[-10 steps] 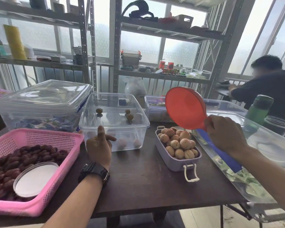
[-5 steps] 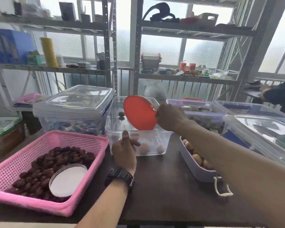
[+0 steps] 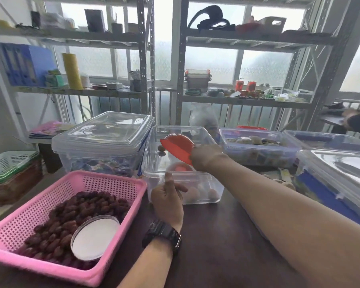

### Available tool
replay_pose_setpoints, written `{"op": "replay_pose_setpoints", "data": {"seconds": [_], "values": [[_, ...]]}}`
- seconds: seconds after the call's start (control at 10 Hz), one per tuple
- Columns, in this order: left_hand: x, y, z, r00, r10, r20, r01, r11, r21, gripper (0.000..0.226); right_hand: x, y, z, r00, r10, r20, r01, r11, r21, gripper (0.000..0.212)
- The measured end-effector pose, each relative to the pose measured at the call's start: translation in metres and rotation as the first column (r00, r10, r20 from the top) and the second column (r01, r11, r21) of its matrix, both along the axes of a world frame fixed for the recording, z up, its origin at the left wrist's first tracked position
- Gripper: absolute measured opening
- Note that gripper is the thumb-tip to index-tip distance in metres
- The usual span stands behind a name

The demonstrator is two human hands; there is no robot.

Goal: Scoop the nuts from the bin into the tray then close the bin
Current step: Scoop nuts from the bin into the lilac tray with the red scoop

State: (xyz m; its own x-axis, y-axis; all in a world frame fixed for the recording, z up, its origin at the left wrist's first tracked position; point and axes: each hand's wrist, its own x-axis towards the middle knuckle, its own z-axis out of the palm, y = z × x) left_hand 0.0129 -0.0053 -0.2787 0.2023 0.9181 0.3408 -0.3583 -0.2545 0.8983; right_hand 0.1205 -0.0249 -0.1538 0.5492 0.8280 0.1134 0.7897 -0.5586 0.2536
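Head view, looking forward and down across a dark worktop (image 3: pixel 212 235). Landmark: clear open bin (image 3: pixel 183 163), centre, lidless.

Right hand (image 3: pixel 207 157) reaching over the bin's right rim, clenched round the handle of a red scoop (image 3: pixel 178 147); scoop bowl tilted, held above the bin's interior, red reflection visible on the bin floor below it. Handle itself hidden inside the fist.

Left hand (image 3: pixel 167 201) just in front of the bin's near wall, thumb raised against the wall, fingers loosely curled, grasping nothing; whether the fingertips touch the plastic cannot be told. Black wristwatch (image 3: pixel 162 235) on the left wrist.

Nuts (image 3: pixel 202 194): a few pale round ones lying along the bin's near wall on the floor, one or two darker ones near the far left of the bin, beside the scoop.

Tray: mostly hidden behind the right forearm, right of the bin; only a few pale nuts visible there, blurred.

Left of the bin: lidded clear container (image 3: pixel 104 142), touching or just beside the bin. In front of that, pink basket (image 3: pixel 116 183) holding dark red dried fruit and a round white-lined lid (image 3: pixel 95 236).

Right of the bin: further clear containers, one with a loose clear lid (image 3: pixel 341 169) resting nearest the camera.

Behind the bin: metal shelving (image 3: pixel 150 59) against frosted windows.
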Motion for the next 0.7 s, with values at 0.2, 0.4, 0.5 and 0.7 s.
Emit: {"op": "replay_pose_setpoints", "data": {"seconds": [0.2, 0.4, 0.5, 0.7], "values": [[0.002, 0.001, -0.002, 1.0, -0.01, 0.014, 0.01, 1.0, 0.006, 0.072, 0.015, 0.027, -0.015, 0.992, -0.09, -0.094, 0.079, 0.991, -0.11, 0.047], [0.002, 0.002, -0.003, 1.0, -0.007, 0.027, 0.006, 1.0, 0.012, 0.072, 0.006, 0.016, -0.001, 0.733, -0.213, -0.646, 0.085, 0.971, -0.223, 0.065], [0.001, 0.0, 0.0, 1.0, 0.005, 0.016, -0.005, 1.0, 0.004, 0.072, 0.054, 0.034, -0.027, 0.813, 0.276, 0.513, 0.129, 0.773, -0.621, 0.053], [-0.002, -0.002, 0.004, 0.999, 0.03, -0.025, -0.029, 0.999, 0.023, 0.071, 0.0, -0.006, 0.002, 0.948, 0.023, -0.318, 0.039, 0.982, 0.185, 0.045]]}}
